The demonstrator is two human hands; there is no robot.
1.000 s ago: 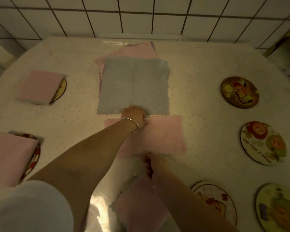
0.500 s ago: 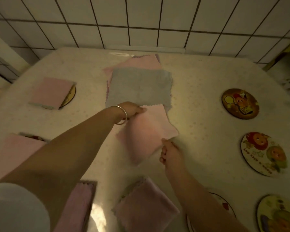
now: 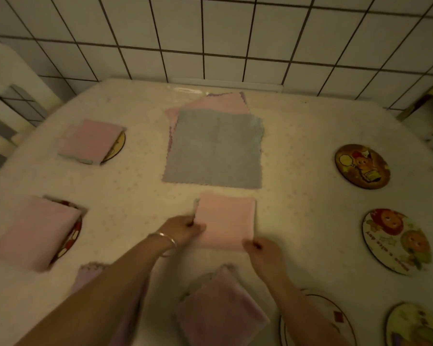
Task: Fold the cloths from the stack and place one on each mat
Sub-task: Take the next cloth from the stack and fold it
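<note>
Two hands are working one pink cloth point(image 3: 226, 222), which is lying folded on the table point(image 3: 298, 136) just in front of the stack point(image 3: 214, 148). The left hand point(image 3: 183, 229) is pinching the cloth's left edge, and the right hand point(image 3: 265, 253) is gripping its near right corner, fingers curled onto the fabric. To me this looks like the folding step drawing to a close; the next move is probably carrying the cloth to a bare mat, keeping the fold from springing open.

Four mats are already holding folded cloths: the far-left mat point(image 3: 118, 146), the left mat point(image 3: 73, 236), and two at the near edge, one partly hidden under the left arm. Four mats on the right are sitting uncovered, the nearest being the white-rimmed mat point(image 3: 335, 318) beside the right forearm. The stack is showing a grey cloth on top, with pink ones underneath.
</note>
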